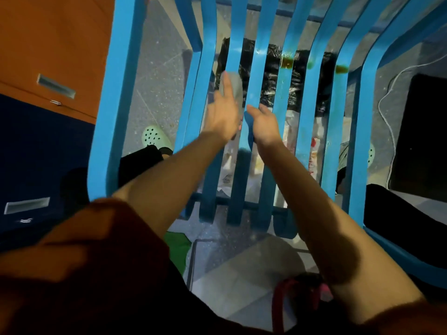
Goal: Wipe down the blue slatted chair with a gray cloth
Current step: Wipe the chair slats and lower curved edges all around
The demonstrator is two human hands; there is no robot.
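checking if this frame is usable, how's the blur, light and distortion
Head view: left hand and gray cloth are motion-blurred, right hand sharper; head view: dim light, dark shadow across the right forearm; head view: the wide-angle lens seems to bow the blue chair slats, yet the brown stains read clearly.

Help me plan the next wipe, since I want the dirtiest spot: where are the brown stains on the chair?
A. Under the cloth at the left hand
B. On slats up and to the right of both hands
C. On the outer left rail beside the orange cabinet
B: the brown stains sit on slats of the blue chair above and right of the right hand, away from the gray cloth at the left hand.
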